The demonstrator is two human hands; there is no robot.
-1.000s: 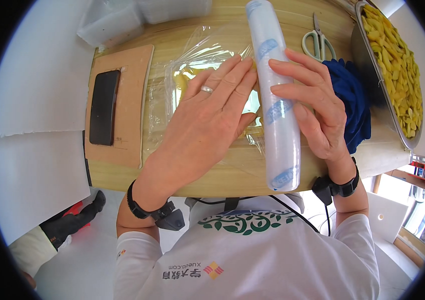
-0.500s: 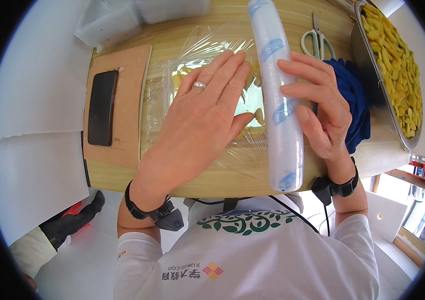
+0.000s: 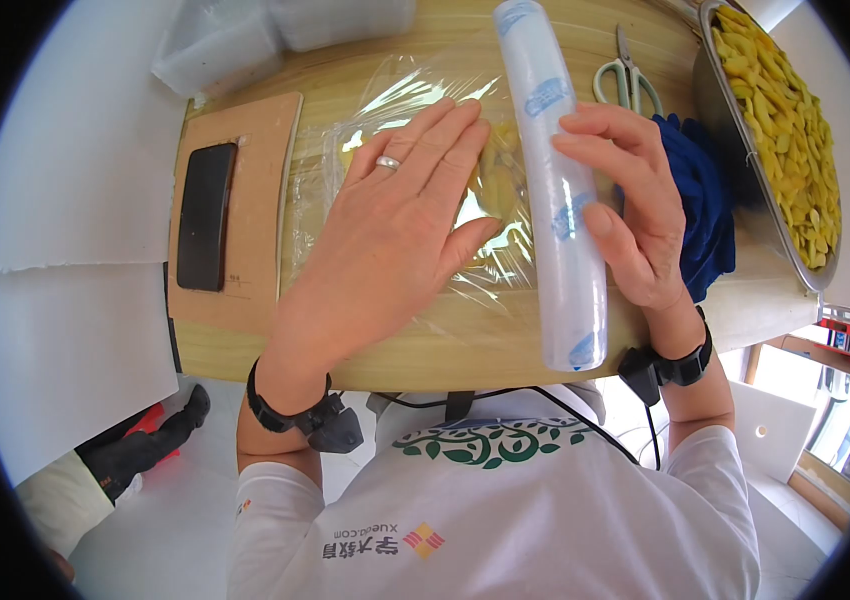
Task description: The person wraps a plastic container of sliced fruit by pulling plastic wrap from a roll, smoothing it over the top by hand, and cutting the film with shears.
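My left hand (image 3: 400, 215), a ring on one finger, lies flat with its fingers stretched out on clear cling film (image 3: 505, 265). Yellow slices (image 3: 495, 190) show through the film beside my fingers; the shape of whatever holds them is mostly hidden. To the right, a long roll of cling film (image 3: 555, 180) with blue printed marks lies lengthwise. My right hand (image 3: 640, 200) is at the roll's right side, its curved fingers apart. The fingertips and thumb overlap the roll's edge and appear to touch it lightly, not wrapped round it.
A black phone (image 3: 207, 215) rests on a brown board (image 3: 260, 200) at left. Clear plastic containers (image 3: 215, 45) stand behind it. Scissors (image 3: 628, 80), a dark blue cloth (image 3: 705, 210) and a metal tray (image 3: 745, 160) of yellow slices (image 3: 785, 130) are at right. Another person's leg (image 3: 145, 445) shows lower left.
My left hand has slid slightly left and the film beneath it looks flatter. My right hand's fingers have lifted back a little from the roll, which has barely shifted.
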